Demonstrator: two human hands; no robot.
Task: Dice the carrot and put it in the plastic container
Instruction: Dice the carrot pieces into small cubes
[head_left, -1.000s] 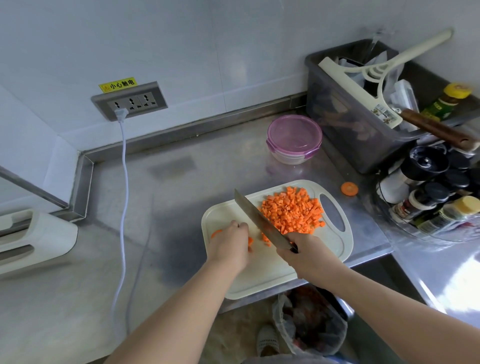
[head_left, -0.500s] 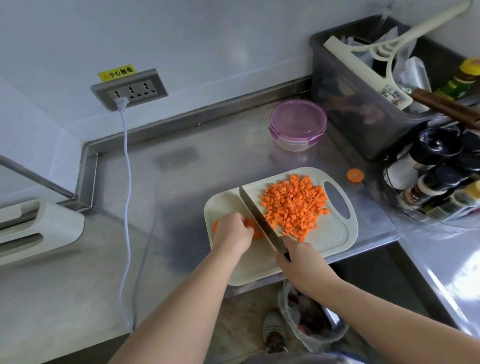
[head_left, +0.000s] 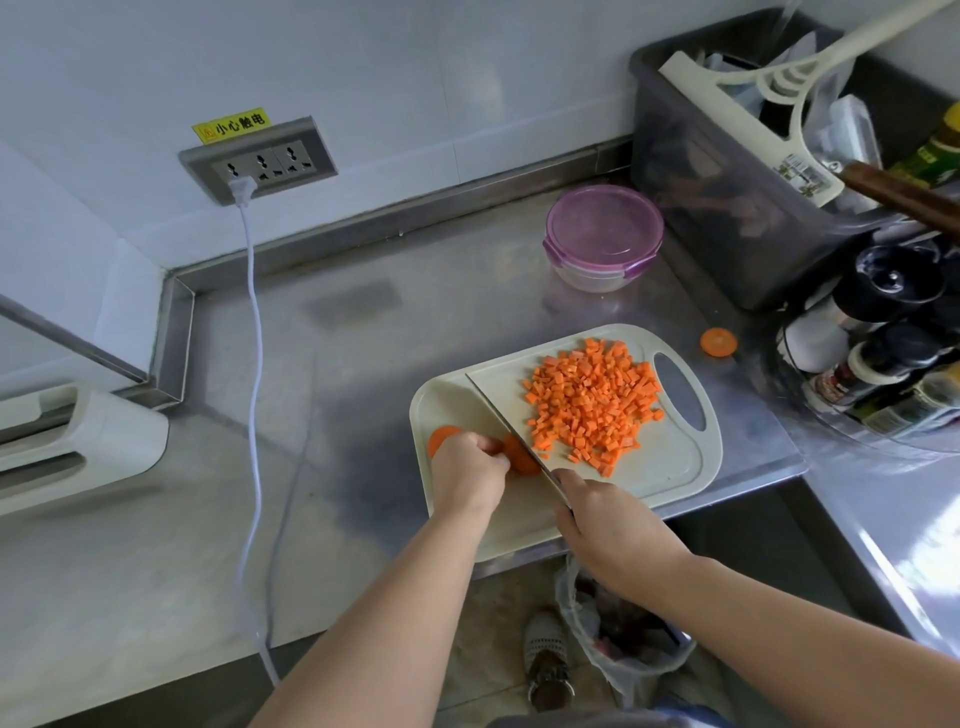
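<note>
Carrot slices (head_left: 521, 458) sit centre-frame on the cutting board (head_left: 693, 467), pinched by our left hand (head_left: 467, 480); our right hand (head_left: 610, 527) grips the knife (head_left: 506, 413). We could nick the fingers (head_left: 492, 448) just beside it if a slice slides.

White corner walls (head_left: 363, 78), steel counter (head_left: 363, 338), triple wall socket (head_left: 258, 162)

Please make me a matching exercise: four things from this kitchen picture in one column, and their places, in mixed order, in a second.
Things: 1 knife, 2 diced carrot, 3 plastic container, 4 lone carrot slice.
Places: A on the counter, right of the cutting board; B in the right hand; C behind the board, closed; D heaped on the board.
Pairs: 1-B, 2-D, 3-C, 4-A.
</note>
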